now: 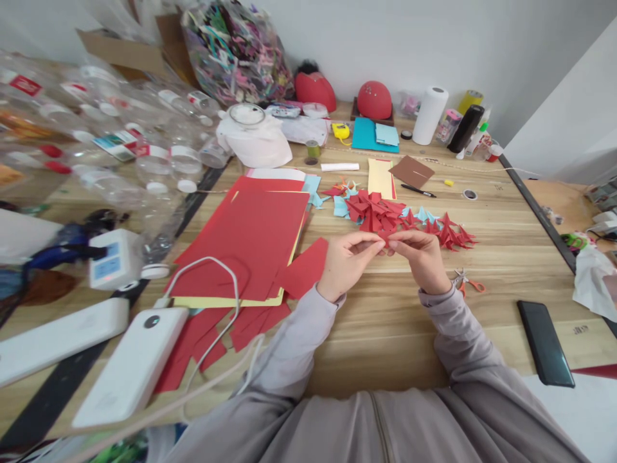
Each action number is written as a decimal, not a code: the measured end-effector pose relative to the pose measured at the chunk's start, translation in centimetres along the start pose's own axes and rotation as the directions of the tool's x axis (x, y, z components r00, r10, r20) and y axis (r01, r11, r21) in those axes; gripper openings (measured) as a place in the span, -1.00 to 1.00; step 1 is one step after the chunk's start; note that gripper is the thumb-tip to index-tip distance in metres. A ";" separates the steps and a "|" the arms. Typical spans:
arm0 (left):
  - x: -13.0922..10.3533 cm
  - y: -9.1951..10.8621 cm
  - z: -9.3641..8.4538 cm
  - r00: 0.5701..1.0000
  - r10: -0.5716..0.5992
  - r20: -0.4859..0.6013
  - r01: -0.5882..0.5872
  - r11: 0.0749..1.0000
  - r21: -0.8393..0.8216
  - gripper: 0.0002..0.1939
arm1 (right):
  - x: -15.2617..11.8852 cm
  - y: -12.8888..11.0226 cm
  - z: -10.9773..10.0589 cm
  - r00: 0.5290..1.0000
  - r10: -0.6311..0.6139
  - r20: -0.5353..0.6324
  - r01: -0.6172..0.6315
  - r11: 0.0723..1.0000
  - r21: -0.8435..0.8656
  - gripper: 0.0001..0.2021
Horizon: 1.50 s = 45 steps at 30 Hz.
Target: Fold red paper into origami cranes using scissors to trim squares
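Just in front of a heap of folded red paper pieces, my left hand (pixel 348 262) and my right hand (pixel 425 258) meet fingertip to fingertip. Both pinch a small piece of red paper (pixel 385 236), mostly covered by the fingers. Red origami pieces (pixel 375 209) lie beyond the hands, with light blue origami pieces (pixel 424 217) among them. To the left of my left hand is a loose red paper strip (pixel 305 265), beside a stack of red paper sheets (pixel 245 241). Orange-handled scissors (pixel 467 283) rest near my right wrist.
White power banks (pixel 132 366) with a cable (pixel 236 289) lie at the front left. Plastic bottles (pixel 149 161) crowd the left side. A black phone (pixel 545 341) lies at the right. A black pen (pixel 418 190), brown paper (pixel 411 173) and white roll (pixel 430 116) are farther back.
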<state>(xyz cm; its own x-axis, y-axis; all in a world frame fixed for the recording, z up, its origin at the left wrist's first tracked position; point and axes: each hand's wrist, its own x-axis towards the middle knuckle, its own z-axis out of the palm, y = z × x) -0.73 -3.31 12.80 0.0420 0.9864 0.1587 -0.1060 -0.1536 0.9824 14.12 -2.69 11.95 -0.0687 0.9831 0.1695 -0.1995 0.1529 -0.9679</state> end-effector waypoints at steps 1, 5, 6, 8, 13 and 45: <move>0.0 0.0 0.1 1.000 -0.008 -0.013 0.008 1.000 -0.008 -0.79 | 0.0 0.0 0.0 1.000 0.007 0.000 -0.007 1.000 -0.003 -0.89; 0.0 0.0 0.3 0.998 -0.047 -0.034 0.045 0.998 -0.051 -0.76 | -0.1 0.0 0.1 1.000 0.014 -0.006 -0.014 1.000 0.004 -0.88; 0.0 -0.1 0.3 0.998 -0.053 -0.035 0.051 0.997 -0.059 -0.76 | -0.1 0.0 0.2 1.000 0.012 -0.009 -0.012 1.000 0.007 -0.88; 0.0 -0.2 0.4 0.997 -0.063 -0.037 0.060 0.996 -0.063 -0.77 | -0.1 0.0 0.3 1.000 0.011 -0.021 -0.011 1.000 0.011 -0.90; -0.1 -0.8 0.8 0.995 -0.061 -0.077 0.056 0.996 -0.067 -0.78 | 0.0 0.1 0.4 0.999 0.008 -0.040 -0.007 0.999 0.045 -0.91; 0.1 0.3 -0.4 0.972 -0.203 0.118 0.210 0.976 -0.053 -0.81 | -0.3 -0.1 0.2 0.999 -0.019 0.031 0.023 0.990 -0.137 -0.91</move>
<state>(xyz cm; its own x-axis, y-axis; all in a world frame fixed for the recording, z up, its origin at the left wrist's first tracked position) -1.15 -3.19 13.08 0.1800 0.9831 -0.0335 -0.1475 0.0606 0.9872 13.96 -3.04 12.01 -0.0956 0.9764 0.1937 -0.0648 0.1880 -0.9800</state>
